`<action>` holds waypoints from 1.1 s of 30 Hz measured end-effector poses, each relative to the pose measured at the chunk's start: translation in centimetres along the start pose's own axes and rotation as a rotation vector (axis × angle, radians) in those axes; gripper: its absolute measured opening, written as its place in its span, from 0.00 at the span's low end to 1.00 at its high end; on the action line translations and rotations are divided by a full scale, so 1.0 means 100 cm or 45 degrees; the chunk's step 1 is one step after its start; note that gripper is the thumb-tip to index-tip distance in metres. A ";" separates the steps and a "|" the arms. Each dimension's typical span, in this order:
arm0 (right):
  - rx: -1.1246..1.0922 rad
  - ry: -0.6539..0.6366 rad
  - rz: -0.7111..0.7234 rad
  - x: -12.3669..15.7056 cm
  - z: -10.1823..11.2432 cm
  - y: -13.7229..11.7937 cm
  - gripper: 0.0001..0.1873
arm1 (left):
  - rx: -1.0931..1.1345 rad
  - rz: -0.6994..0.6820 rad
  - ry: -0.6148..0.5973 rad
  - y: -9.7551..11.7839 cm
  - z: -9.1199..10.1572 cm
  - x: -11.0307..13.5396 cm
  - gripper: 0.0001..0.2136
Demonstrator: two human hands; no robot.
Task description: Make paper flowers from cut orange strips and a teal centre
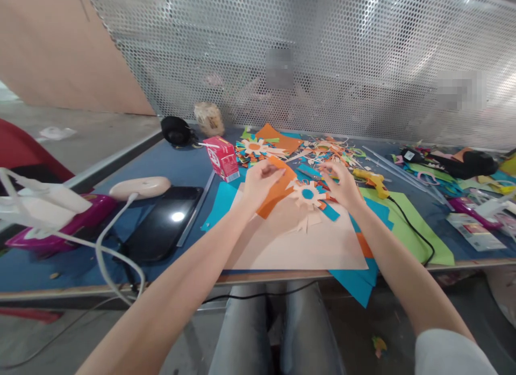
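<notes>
My left hand [261, 182] pinches an orange piece of paper [278, 189], which is raised at a slant above a large pale sheet [282, 248]. To its right, my right hand [341, 182] has its fingers apart and curved, close to what looks like a pair of scissors [308, 171]; contact between them cannot be made out. Between the hands lies a pale paper flower [299, 194] with a blue centre [308, 194]. A blue paper strip [331, 211] lies beside the flower, and small pale cut pieces [308, 220] are just below it.
A pink drink carton [222, 158] stands left of the papers, near a black phone [161, 224]. Paper scraps [334, 149] pile up along the perforated metal panel [342, 57]. On the right, a yellow glue gun [373, 181] trails its black cord over a green sheet [423, 232].
</notes>
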State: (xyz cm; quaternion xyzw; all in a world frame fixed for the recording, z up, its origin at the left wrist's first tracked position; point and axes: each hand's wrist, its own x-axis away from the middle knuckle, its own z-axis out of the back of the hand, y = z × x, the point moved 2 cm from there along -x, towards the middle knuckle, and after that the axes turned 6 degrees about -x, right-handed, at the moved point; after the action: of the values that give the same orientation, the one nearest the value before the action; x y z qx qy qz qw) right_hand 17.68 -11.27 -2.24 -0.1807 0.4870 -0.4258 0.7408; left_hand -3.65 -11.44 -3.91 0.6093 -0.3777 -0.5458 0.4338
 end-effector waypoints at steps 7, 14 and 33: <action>-0.119 -0.208 0.058 0.006 -0.008 -0.025 0.11 | -0.164 -0.073 -0.407 0.009 -0.019 0.019 0.15; -0.159 -0.101 0.025 0.008 -0.015 -0.026 0.11 | -0.031 -0.120 -0.457 0.012 -0.029 0.027 0.33; -1.178 0.150 -0.387 -0.005 0.010 -0.010 0.13 | -1.267 -0.111 -0.392 -0.017 -0.027 0.012 0.15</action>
State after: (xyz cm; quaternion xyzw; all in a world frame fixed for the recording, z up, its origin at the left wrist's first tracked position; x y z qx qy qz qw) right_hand 18.04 -11.58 -0.76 -0.5355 0.6342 -0.2776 0.4836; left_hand -0.84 -11.69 -5.82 0.2573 -0.1064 -0.7600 0.5872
